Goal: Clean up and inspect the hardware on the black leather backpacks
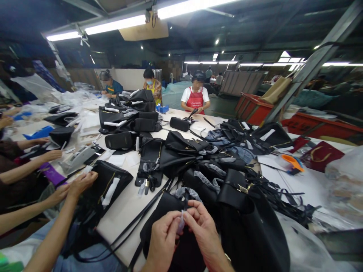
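My left hand (163,233) and my right hand (202,228) meet in front of me, fingertips pinched together. Between them is a small piece of translucent plastic wrap (180,223); anything inside it cannot be made out. Under and behind my hands lies a black handbag (163,211), its long strap (141,221) trailing left across the table. Pale film (188,193) is wound around the handle just beyond my fingers. Close to my right hand stands a large black bag (255,223) with a gold-coloured clasp (242,188).
Piled black bags (181,145) cover the middle of the white table (119,223). Loose black straps (286,196) and an orange tape roll (293,162) lie right. At left, co-workers' hands (82,183) handle another black bag (113,177). A person in a red apron (196,100) works opposite.
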A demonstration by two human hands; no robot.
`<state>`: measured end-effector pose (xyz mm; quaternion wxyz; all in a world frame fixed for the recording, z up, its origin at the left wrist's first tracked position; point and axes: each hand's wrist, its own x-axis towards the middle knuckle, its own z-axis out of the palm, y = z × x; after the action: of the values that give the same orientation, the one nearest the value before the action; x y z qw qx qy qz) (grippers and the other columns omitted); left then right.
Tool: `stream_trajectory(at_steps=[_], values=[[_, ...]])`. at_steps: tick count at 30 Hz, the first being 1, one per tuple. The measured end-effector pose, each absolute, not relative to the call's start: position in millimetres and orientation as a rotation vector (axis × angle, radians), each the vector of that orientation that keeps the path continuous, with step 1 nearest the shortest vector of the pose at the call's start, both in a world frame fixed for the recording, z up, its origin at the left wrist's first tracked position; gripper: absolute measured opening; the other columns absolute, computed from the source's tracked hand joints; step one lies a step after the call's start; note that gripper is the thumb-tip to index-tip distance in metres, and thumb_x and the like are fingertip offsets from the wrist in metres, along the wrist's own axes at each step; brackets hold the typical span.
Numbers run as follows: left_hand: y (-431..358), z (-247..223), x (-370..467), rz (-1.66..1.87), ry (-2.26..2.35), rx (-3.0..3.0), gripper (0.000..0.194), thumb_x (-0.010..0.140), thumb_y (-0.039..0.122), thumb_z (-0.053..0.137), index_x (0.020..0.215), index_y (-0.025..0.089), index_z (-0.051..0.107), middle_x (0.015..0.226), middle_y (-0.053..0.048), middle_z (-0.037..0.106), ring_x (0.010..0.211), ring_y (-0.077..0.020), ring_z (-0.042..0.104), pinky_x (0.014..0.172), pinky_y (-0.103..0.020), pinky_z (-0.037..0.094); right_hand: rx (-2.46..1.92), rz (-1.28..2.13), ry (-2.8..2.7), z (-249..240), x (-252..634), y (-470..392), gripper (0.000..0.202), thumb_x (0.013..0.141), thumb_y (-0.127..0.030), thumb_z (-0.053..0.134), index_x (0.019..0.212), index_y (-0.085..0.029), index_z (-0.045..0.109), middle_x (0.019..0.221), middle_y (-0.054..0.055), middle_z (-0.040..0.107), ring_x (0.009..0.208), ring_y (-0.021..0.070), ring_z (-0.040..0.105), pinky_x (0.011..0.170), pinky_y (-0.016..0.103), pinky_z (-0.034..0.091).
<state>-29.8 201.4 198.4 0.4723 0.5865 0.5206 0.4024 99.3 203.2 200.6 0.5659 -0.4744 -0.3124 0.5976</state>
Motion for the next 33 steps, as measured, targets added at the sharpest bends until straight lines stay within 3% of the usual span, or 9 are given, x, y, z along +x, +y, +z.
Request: stream_trajectory(at_steps=[8, 14, 20, 25, 33], values=[[207.8, 196.7, -25.3, 0.999, 1.229, 1.057, 0.028, 0.073, 0.043, 0.068, 0.075, 0.016, 0.069, 0.061, 0.0, 0.059, 0.054, -0.0111, 0.05, 0.053, -0.021, 0.041, -1.238, 1.393, -0.79, 194.8, 104.7, 204.3, 0.048, 0.063, -0.052, 0.08, 0.091, -0.017, 0.063, 0.068, -0.003, 0.061, 0.059, 0.0114, 0.052, 0.05, 0.021, 0.037], [208.0, 195.7, -24.0, 0.977, 1.158, 0.913, 0.038, 0.072, 0.052, 0.069, 0.066, 0.015, 0.063, 0.055, 0.002, 0.054, 0.051, -0.0092, 0.043, 0.051, -0.02, 0.036, -1.186, 1.541, -0.817, 194.7, 106.5, 199.4, 0.035, 0.071, -0.049, 0.075, 0.069, -0.015, 0.065, 0.061, -0.003, 0.058, 0.052, 0.008, 0.047, 0.051, 0.02, 0.036], [207.9, 197.6, -22.2, 0.984, 1.22, 1.031, 0.037, 0.074, 0.052, 0.067, 0.068, 0.016, 0.062, 0.056, 0.002, 0.055, 0.052, -0.0099, 0.046, 0.052, -0.02, 0.038, -1.271, 1.45, -0.818, 192.7, 105.8, 199.9, 0.038, 0.066, -0.05, 0.077, 0.068, -0.015, 0.064, 0.057, -0.003, 0.057, 0.052, 0.0093, 0.049, 0.05, 0.021, 0.037], [208.8, 196.1, -19.2, 0.976, 1.252, 1.156, 0.032, 0.08, 0.048, 0.062, 0.07, 0.018, 0.058, 0.056, 0.002, 0.055, 0.05, -0.0105, 0.049, 0.048, -0.02, 0.038, -1.358, 1.376, -0.843, 191.4, 102.9, 201.2, 0.033, 0.071, -0.048, 0.072, 0.067, -0.017, 0.062, 0.053, -0.005, 0.052, 0.049, 0.0092, 0.046, 0.046, 0.02, 0.035], [207.4, 195.0, -17.7, 1.002, 1.412, 1.577, 0.023, 0.087, 0.034, 0.053, 0.078, 0.019, 0.068, 0.073, -0.005, 0.066, 0.066, -0.0173, 0.06, 0.059, -0.024, 0.044, -1.367, 1.39, -0.843, 197.9, 105.3, 199.3, 0.031, 0.073, -0.046, 0.068, 0.068, -0.015, 0.064, 0.056, -0.003, 0.054, 0.048, 0.0082, 0.042, 0.045, 0.02, 0.032]])
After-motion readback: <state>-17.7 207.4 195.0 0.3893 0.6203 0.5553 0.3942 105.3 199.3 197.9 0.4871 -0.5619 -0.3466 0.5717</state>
